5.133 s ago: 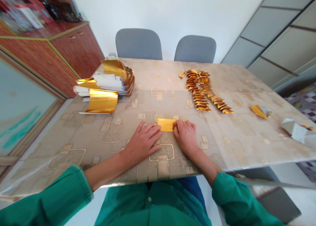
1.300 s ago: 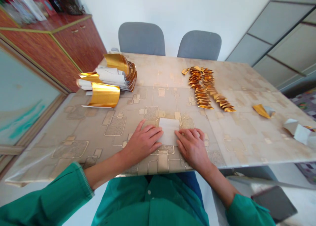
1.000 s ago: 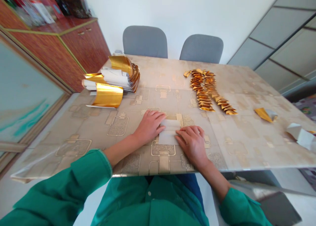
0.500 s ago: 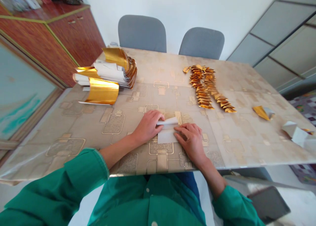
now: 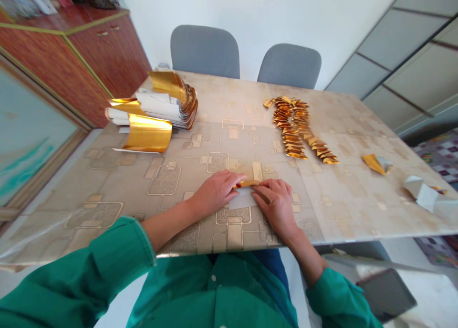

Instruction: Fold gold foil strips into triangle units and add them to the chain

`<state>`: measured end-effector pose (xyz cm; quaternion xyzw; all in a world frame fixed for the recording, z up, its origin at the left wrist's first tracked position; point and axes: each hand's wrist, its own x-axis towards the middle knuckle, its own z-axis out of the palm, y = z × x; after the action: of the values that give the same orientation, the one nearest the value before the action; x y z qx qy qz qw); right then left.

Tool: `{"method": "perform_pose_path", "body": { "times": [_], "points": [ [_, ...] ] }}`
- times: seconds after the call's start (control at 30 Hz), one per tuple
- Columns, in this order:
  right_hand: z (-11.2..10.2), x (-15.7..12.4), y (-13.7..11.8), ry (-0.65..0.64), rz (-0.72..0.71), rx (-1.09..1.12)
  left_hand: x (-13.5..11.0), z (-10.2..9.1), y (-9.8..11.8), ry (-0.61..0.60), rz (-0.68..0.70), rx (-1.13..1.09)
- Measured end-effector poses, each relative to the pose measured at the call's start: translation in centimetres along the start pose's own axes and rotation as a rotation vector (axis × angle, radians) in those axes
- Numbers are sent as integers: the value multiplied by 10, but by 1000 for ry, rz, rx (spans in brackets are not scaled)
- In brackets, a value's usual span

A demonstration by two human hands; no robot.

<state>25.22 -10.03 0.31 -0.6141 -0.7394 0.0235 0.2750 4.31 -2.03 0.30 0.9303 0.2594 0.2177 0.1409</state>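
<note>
Together, the left hand (image 5: 215, 193) and right hand (image 5: 275, 208) press on a white-backed gold foil sheet (image 5: 243, 196), fingers closed together over its folded gold top edge, near the table's (image 5: 107, 185) front edge.

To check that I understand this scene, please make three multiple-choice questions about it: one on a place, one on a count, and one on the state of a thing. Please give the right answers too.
1. Where is the stack of curled gold-and-white foil sheets?
A) On the floor
B) On the table, beyond the hands and to their left
C) On the wooden cabinet

2. How many gray chairs stand beyond the table?
A) One
B) Four
C) Two

3. How does the foil sheet between the left hand and right hand look?
A) White, with a gold strip along its far edge
B) Gold all over
C) Torn in two

Answers:
1. B, because the stack rests on the tabletop's left end.
2. C, because two seat backs show side by side.
3. A, because white shows below the gold strip.
</note>
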Motion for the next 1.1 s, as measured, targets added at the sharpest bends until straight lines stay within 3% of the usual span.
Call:
{"method": "perform_pose_path", "body": {
  "times": [0.27, 0.43, 0.7, 0.93, 1.1],
  "points": [
    [-2, 2, -5, 67, 2, -152, -1, 4, -5, -5, 151, 146],
    [2, 2, -4, -57, -191, -188, -3, 8, -5, 10, 164, 203],
    [1, 0, 1, -91, -146, -205, -14, 0, -11, -19, 242, 193],
    [4, 18, 10, -134, -193, -271, -27, -20, -11, -154, 325, 148],
    [5, 42, 19, -140, -262, -241, -21, -24, -11, -223, 373, 147]
  ]
}}
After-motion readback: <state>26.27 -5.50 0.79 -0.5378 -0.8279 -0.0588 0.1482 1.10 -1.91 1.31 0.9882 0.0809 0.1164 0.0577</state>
